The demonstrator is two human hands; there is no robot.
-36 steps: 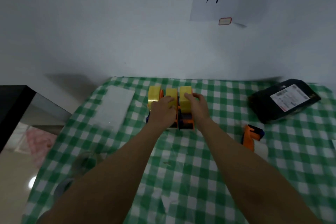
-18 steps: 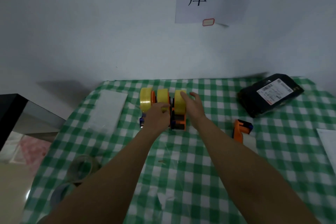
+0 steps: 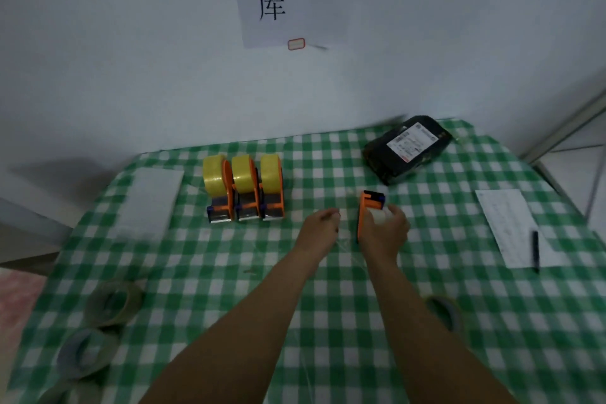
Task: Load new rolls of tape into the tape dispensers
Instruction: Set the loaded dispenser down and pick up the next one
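Three orange tape dispensers (image 3: pixel 245 188) loaded with yellow tape stand side by side at the back of the green checked table (image 3: pixel 229 272). A fourth orange dispenser (image 3: pixel 369 207) with a pale roll lies right of them. My right hand (image 3: pixel 383 231) grips it from the near side. My left hand (image 3: pixel 319 229) hovers just left of it with loosely curled fingers, holding nothing. Loose tape rolls lie at the table's near left (image 3: pixel 113 303), (image 3: pixel 85 352), and one at the near right (image 3: pixel 444 311).
A black parcel (image 3: pixel 406 147) with a white label lies at the back right. A paper sheet (image 3: pixel 515 226) with a black pen (image 3: pixel 535 249) lies at the right edge. A clear plastic sheet (image 3: pixel 146 203) lies at the back left. The wall stands close behind.
Both hands left the three yellow-tape dispensers and moved right. My right hand has taken hold of the fourth dispenser. The camera view shifted to the right.
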